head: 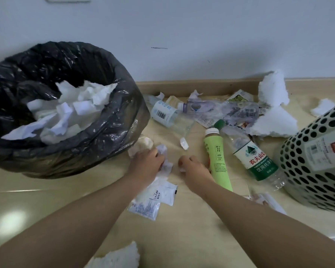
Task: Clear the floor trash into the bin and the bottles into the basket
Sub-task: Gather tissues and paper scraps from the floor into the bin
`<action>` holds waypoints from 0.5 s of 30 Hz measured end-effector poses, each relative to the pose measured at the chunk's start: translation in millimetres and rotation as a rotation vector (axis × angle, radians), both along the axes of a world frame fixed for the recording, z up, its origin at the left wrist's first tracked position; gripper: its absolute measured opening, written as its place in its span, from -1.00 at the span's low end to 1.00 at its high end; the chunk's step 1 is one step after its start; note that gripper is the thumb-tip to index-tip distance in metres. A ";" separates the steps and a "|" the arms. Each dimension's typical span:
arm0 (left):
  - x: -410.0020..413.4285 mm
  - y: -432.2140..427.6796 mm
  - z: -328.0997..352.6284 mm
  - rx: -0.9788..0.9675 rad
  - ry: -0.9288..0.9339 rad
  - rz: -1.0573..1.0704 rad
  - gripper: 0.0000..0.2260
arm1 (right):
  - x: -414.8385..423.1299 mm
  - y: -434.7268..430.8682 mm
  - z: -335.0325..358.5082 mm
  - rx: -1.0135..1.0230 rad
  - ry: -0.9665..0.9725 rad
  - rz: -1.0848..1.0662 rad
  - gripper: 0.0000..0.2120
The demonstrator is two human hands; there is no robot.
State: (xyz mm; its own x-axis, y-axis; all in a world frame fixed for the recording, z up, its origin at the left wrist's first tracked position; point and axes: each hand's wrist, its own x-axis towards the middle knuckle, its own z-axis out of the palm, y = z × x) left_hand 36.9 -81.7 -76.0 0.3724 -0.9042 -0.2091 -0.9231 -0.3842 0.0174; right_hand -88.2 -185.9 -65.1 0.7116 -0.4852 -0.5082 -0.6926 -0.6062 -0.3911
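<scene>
While the left hand [146, 164] curls round a wad of crumpled paper [163, 158] on the floor [182, 238] just beside the bin [112, 136], the right hand [194, 168] bends its fingers down over a small white scrap [182, 169] next to the green bottle [219, 163]; whether it actually pinches the scrap I cannot tell. The paper looks light, soft and easy to squash, so a loose fistful should carry it. The flat packets [153, 200] under the left wrist are thin and slick on the smooth, glossy floor and probably need lifting by an edge. Lying on its side, the green bottle is a stiff, smooth cylinder with a white cap, best taken round its middle. The water bottle [256, 161] beside it is clear thin plastic with a green and white label, likely to dent if squeezed, its base close to the basket [307, 180], a pale tub pierced with round holes. Two more clear bottles, one with a blue label [164, 113] and one looking crushed [220, 111], lie near the floor's edge along the wall, beside ragged white foam chunks [275, 122] that look crumbly. A shiny black bag lines the bin, which holds white paper.
</scene>
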 end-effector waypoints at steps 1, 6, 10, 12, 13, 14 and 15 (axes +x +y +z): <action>-3.4 4.4 -0.5 0.026 -0.003 -0.025 -0.84 | -5.2 2.9 0.6 0.016 0.017 0.017 -0.66; -14.3 29.3 5.0 0.152 0.256 0.018 -0.81 | -27.4 11.8 7.9 0.034 0.093 0.084 -0.67; -9.6 41.2 30.8 0.027 0.467 0.198 -0.88 | -35.2 7.6 22.5 0.011 0.067 0.019 -0.65; -6.3 41.9 48.6 -0.074 0.547 0.278 -0.79 | -37.2 5.2 34.2 0.071 0.022 -0.085 -0.65; -6.2 40.2 57.6 -0.107 0.604 0.330 -0.78 | -36.8 4.3 40.2 0.122 -0.004 -0.148 -0.67; -6.1 37.6 68.5 -0.128 0.668 0.389 -0.82 | -34.4 3.2 49.1 0.183 -0.040 -0.228 -0.68; -7.2 34.8 79.3 -0.144 0.748 0.451 -0.86 | -31.1 2.2 58.2 0.257 -0.092 -0.330 -0.67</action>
State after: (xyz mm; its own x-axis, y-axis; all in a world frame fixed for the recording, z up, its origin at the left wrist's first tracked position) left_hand 29.7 -46.9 3.4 0.5108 -0.7408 -0.4362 -0.4119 -0.6563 0.6322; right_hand -119.3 -183.7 -6.9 0.5872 -0.5602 -0.5842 -0.7885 -0.2325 -0.5694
